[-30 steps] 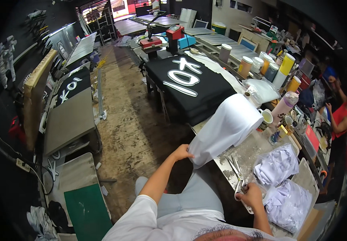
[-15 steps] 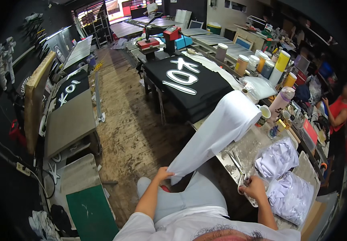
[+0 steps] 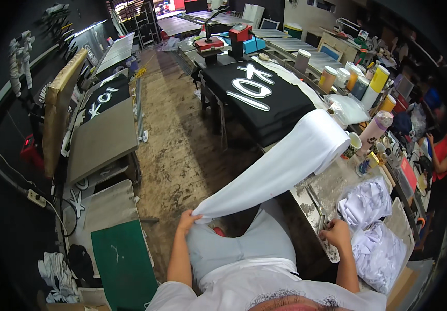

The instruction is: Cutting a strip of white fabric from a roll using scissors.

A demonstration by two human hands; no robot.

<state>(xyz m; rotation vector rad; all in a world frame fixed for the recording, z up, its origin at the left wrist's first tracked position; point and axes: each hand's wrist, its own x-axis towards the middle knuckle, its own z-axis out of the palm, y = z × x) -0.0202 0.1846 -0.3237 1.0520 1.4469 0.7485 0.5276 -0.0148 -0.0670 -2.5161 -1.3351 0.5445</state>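
Note:
My left hand (image 3: 186,223) pinches the end of a long white fabric strip (image 3: 265,173), which stretches diagonally from a roll (image 3: 332,132) on the worktable (image 3: 304,199) to above my lap, sagging in between. My right hand (image 3: 336,235) grips a pair of large metal scissors (image 3: 316,206) by the handles, blades lying along the table. Beside that hand are two clear bags of folded white cloth (image 3: 364,199) (image 3: 378,256). A cup (image 3: 353,145) and a pink bottle (image 3: 373,131) stand just right of the roll.
Beyond the roll lie black printed fabrics (image 3: 285,114), heat presses (image 3: 240,36) and paint containers (image 3: 378,80). Left of the floor aisle (image 3: 164,145) are boards (image 3: 99,140) and a green mat (image 3: 122,264). A person in red (image 3: 442,155) is at the far right.
My left hand has moved left and down, drawing the fabric strip out longer from the roll. My right hand stays on the scissors. The view has shifted slightly.

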